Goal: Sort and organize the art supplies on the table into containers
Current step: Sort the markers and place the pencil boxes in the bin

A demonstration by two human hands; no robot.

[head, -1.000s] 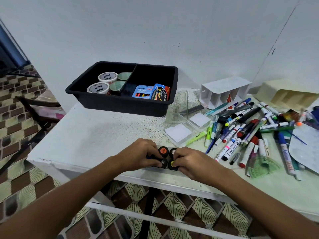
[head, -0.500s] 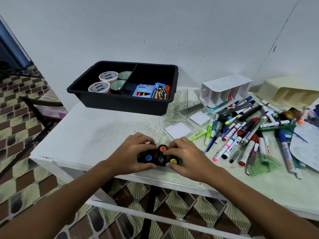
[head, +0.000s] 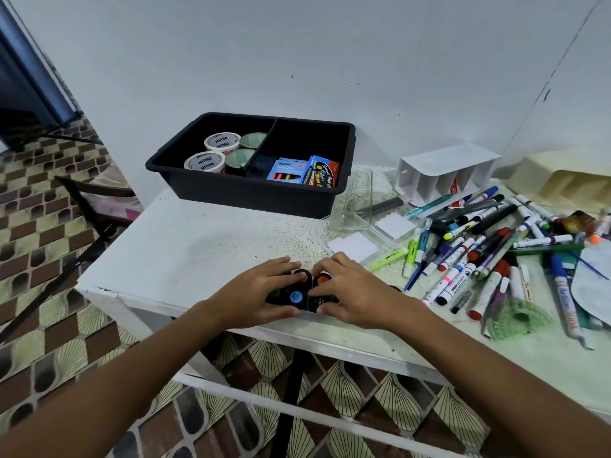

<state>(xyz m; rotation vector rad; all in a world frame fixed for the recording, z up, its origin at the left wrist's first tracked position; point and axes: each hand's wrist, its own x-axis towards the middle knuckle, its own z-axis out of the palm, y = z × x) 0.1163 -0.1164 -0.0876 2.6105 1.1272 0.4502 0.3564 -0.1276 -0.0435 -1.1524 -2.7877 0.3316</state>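
Several small black paint jars (head: pixel 296 297) with coloured lids stand bunched together near the front edge of the white table (head: pixel 198 246). My left hand (head: pixel 261 292) cups the bunch from the left, fingers over the jars and thumb along the front. From the right, my right hand (head: pixel 350 292) grips the same jars. Blue, green, red and orange lids show between the fingers. A black divided bin (head: pixel 251 193) sits at the back with tape rolls (head: pixel 222 142) in its left part and crayon boxes (head: pixel 287 170) in its right part.
A heap of markers and pens (head: pixel 479 246) covers the table's right side, with a green protractor (head: pixel 519 317) and a pale palette (head: pixel 595 285). A clear tray (head: pixel 357 206), white pads (head: pixel 352 247), a white slotted holder (head: pixel 446 173) and a cream organizer (head: pixel 562 186) stand behind.
Both hands have spread wider over the jars and pulled them into a tighter bunch by the table edge. Blue and green lids have come into view.
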